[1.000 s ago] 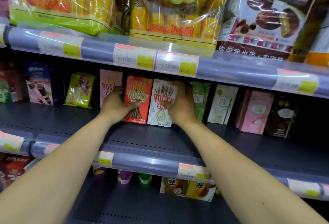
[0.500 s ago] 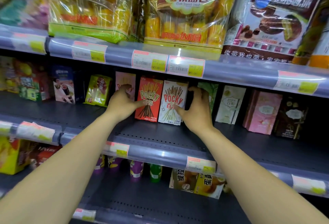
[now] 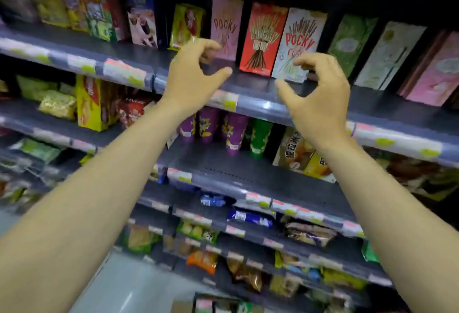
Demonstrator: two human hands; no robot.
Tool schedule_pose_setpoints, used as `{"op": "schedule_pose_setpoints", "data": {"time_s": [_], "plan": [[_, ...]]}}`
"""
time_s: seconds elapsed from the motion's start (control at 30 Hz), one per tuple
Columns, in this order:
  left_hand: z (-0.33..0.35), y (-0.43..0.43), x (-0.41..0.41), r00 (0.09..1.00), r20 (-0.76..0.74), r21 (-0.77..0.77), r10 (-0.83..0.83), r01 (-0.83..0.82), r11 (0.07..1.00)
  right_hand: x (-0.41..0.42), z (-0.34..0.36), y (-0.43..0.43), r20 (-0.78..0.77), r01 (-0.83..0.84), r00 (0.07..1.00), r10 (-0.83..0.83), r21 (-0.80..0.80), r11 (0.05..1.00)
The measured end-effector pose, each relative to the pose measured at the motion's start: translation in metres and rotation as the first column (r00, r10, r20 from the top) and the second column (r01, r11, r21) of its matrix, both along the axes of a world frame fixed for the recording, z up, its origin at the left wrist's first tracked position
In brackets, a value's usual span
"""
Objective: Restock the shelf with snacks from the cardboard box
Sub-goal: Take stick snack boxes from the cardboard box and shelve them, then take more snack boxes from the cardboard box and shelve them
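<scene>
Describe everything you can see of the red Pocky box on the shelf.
The red Pocky box is a tall, slim carton, seemingly glossy card, printed with pale "Pocky" lettering over a bundle of dark coated sticks. It stands upright, front outward, on the grey shelf. One side meets the white Pocky box; a dark gap separates it from the pink Pocky box. The left hand and right hand hover in front, not touching it.

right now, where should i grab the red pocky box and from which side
Probably its top edge, from the front: the red box stands upright with the white box tight against its right side, leaving only the top and left free.
</scene>
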State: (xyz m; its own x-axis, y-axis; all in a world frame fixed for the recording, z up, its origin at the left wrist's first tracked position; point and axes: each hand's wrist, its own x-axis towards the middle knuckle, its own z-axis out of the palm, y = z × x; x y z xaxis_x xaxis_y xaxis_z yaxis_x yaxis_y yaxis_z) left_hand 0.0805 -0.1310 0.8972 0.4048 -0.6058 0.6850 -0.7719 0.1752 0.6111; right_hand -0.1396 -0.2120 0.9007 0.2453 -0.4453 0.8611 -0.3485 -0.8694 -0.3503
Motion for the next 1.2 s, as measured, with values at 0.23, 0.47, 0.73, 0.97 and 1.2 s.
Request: {"op": "schedule_pose_setpoints", "data": {"time_s": [0.23, 0.47, 0.73, 0.97, 1.2], "plan": [[-0.075, 0.068, -0.023, 0.998, -0.056, 0.061, -0.004, 0.008, 0.998, 0.0, -0.083, 0.062, -0.032, -0.099, 0.994, 0.105, 0.149, 0.984], [-0.207, 0.123, -0.048, 0.982, -0.155, 0.333, 0.11, -0.053, 0.942, -0.013, -0.225, 0.086, -0.185, -0.182, 0.936, 0.298, 0.469, 0.864], [-0.454, 0.161, -0.079, 0.942, -0.228, 0.585, 0.247, -0.071, 0.808, -0.034, -0.447, 0.096, -0.301, -0.062, 0.857, 0.418, 0.745, 0.664], [-0.689, 0.186, -0.104, 0.87, -0.363, 0.733, 0.334, 0.045, 0.679, -0.069, -0.678, 0.109, -0.459, 0.129, 0.791, 0.405, 0.772, 0.622], [-0.897, 0.165, -0.121, 0.933, -0.264, 0.868, 0.245, 0.12, 0.481, -0.084, -0.89, 0.118, -0.521, 0.259, 0.75, 0.408, 0.799, 0.543]]}}
